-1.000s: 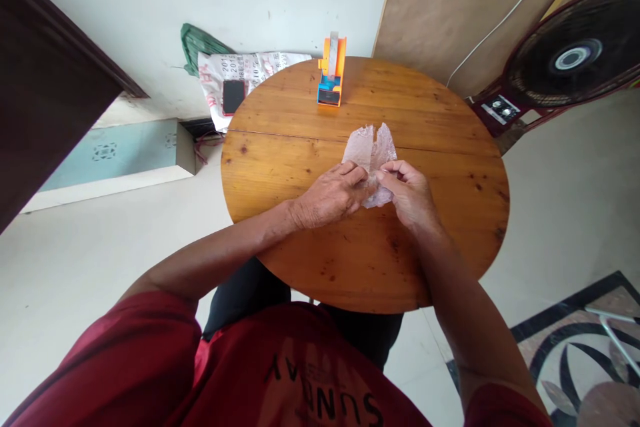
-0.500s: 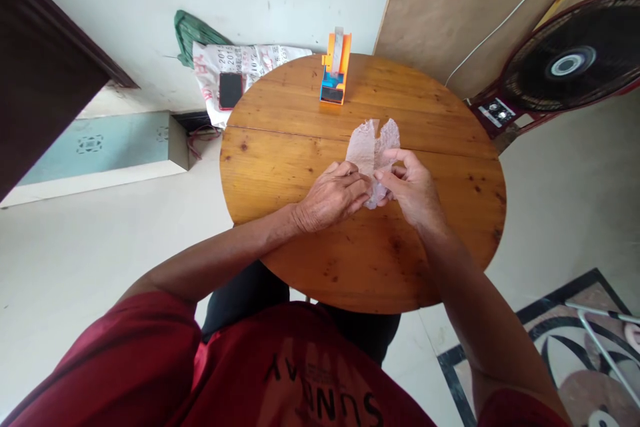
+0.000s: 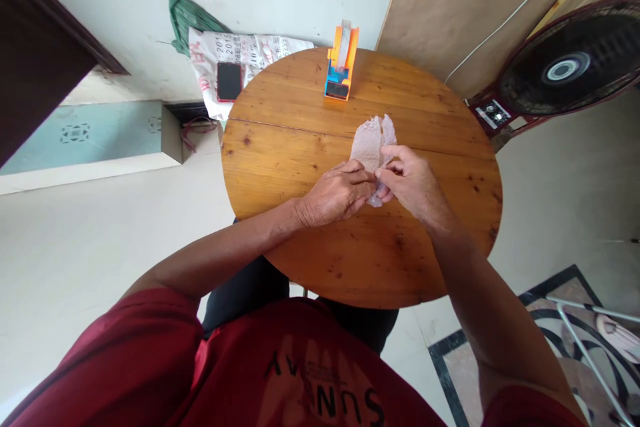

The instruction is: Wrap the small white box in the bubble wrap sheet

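A crumpled, translucent sheet of thin plastic lies near the middle of the round wooden table. My left hand rests on the table with its fingertips pinched on the sheet's near edge. Opposite it, my right hand is closed on the same edge, fingers curled. The two hands nearly touch, and the sheet fans out beyond them toward the far side of the table.
An orange and blue tape dispenser stands at the table's far edge. Behind the table, a printed sack with a dark phone on it leans on the wall. A floor fan stands at the right.
The sheet's two far flaps have drawn closer together into a narrower shape. Both hands keep their pinch on it; the camera has shifted slightly.
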Tool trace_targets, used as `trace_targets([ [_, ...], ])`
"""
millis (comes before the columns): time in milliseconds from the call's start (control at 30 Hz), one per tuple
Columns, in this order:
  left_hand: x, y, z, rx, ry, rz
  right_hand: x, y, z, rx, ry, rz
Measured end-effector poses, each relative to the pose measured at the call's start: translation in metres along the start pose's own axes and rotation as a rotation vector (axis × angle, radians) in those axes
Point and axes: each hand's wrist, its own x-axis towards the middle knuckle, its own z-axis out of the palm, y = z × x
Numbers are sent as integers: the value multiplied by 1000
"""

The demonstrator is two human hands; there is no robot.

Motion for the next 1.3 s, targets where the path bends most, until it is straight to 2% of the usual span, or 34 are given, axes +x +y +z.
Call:
trace_targets([
  [100, -2, 2, 0, -5, 9, -12, 0, -1, 1, -32, 1, -19],
  [233, -3, 3, 4, -15, 84, -51, -2, 0, 2, -74, -6, -58],
  [333, -2, 3, 5, -28, 74, -35, -3, 0, 2, -111, -14, -95],
  [700, -2, 8, 1, -90, 136, -112, -5, 0, -5, -165, -127, -150],
  [933, 2, 7, 5, -15, 123, -38, 6, -8, -12, -289, -224, -217],
  [1167, 3, 10, 3, -80, 138, -124, 9, -12, -15, -236, -273, -245],
  [1300, 4, 10, 9, -80, 158, -181, 3, -10, -14, -263, -243, -288],
])
